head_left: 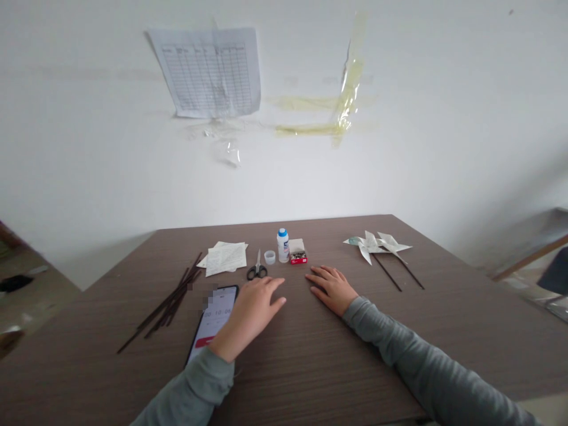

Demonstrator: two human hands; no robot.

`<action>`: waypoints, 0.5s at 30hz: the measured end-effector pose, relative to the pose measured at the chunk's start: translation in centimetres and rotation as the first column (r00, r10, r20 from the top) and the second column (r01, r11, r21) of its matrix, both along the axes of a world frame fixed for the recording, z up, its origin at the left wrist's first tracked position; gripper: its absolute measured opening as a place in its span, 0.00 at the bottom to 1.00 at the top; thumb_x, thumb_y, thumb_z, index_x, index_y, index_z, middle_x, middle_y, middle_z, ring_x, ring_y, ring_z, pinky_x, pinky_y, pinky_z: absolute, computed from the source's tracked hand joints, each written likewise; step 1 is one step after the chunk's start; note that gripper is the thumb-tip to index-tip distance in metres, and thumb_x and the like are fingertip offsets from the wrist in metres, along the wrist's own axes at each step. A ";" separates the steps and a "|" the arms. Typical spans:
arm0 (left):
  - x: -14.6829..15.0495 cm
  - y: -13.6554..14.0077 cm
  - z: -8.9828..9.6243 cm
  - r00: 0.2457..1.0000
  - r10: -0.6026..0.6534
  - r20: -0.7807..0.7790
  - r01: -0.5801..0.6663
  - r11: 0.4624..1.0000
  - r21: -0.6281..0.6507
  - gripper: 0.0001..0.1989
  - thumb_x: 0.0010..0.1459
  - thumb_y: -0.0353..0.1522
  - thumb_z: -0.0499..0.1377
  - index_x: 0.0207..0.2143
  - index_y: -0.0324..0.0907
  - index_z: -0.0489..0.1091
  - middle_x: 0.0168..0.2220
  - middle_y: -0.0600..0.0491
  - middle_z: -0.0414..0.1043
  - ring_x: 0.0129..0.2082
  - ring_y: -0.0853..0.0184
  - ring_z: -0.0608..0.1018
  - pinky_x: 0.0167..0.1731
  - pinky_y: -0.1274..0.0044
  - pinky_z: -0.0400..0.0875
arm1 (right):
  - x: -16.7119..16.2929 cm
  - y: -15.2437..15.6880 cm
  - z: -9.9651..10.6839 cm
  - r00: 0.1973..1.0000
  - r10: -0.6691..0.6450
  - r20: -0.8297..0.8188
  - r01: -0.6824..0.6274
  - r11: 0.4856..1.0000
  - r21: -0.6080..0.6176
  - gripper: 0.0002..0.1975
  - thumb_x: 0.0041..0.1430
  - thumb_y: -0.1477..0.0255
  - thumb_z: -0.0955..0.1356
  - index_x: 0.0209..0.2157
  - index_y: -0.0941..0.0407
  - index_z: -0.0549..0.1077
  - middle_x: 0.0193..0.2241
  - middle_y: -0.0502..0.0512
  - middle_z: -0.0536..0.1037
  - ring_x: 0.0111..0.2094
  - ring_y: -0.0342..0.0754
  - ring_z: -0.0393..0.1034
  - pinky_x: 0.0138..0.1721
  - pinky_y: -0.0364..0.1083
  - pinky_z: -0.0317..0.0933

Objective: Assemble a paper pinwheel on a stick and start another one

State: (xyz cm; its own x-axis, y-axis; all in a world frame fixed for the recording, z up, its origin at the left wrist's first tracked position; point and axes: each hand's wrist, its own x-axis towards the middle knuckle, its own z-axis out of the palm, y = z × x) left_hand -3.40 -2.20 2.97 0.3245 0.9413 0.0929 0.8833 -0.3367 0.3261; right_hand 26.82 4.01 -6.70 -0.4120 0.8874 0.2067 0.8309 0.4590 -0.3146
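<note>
While both our hands lie flat and empty on the worktop (310,367), fingers spread, our left hand (251,313) partly covers the phone (213,322) near the scissors (257,267). Our right hand (332,288) rests just near of the pin box (297,252) and glue bottle (283,245). Sticks (166,305) lie left, pinwheels (377,245) far right.

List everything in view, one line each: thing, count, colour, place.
table: one, brown wood grain, fills the foreground
sticks: a bundle, dark, table left
phone: one, black, screen lit, beside the left hand
paper sheets: a small stack, white, behind the sticks
scissors: one, black handles, centre
cap: one, white, by the bottle
glue bottle: one, white with blue top, centre
pin box: one, red and white, right of the bottle
pinwheels: two, white on dark sticks, table right
printed sheet: one, white, taped on the wall
tape strips: yellowed, on the wall
left hand: flat, open, near the phone
right hand: flat, open, on the table
</note>
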 end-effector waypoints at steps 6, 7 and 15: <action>-7.0 5.4 2.6 0.963 0.247 -0.112 -0.238 0.967 0.087 0.21 0.77 0.31 0.69 0.67 0.47 0.91 0.70 0.40 0.93 0.74 0.44 0.90 0.79 0.58 0.80 | 0.1 -0.2 0.1 1.000 0.002 0.020 -0.002 1.000 -0.025 0.27 0.89 0.58 0.71 0.81 0.40 0.85 0.85 0.59 0.81 0.87 0.73 0.72 0.87 0.79 0.67; -8.0 6.2 2.8 0.955 0.272 -0.118 -0.262 0.961 0.092 0.22 0.76 0.30 0.68 0.67 0.44 0.91 0.71 0.37 0.93 0.74 0.41 0.89 0.79 0.56 0.80 | 0.0 -0.2 0.2 1.000 0.002 0.017 -0.002 1.000 -0.025 0.27 0.89 0.58 0.71 0.81 0.39 0.85 0.85 0.58 0.81 0.87 0.73 0.72 0.87 0.79 0.67; -10.7 9.5 2.1 0.945 0.306 -0.121 -0.302 0.952 0.044 0.26 0.70 0.33 0.72 0.69 0.42 0.89 0.74 0.35 0.91 0.78 0.41 0.88 0.79 0.57 0.82 | -0.4 -0.3 0.8 1.000 -0.005 0.016 0.006 0.999 -0.053 0.27 0.88 0.60 0.72 0.81 0.41 0.85 0.86 0.60 0.80 0.88 0.74 0.71 0.88 0.79 0.65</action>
State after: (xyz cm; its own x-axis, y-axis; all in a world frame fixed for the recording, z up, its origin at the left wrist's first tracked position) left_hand -14.08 7.31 5.05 0.0338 0.9950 0.0942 0.9780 -0.0523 0.2021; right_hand 26.43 3.74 -5.94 -0.4097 0.8994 0.1525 0.8384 0.4371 -0.3256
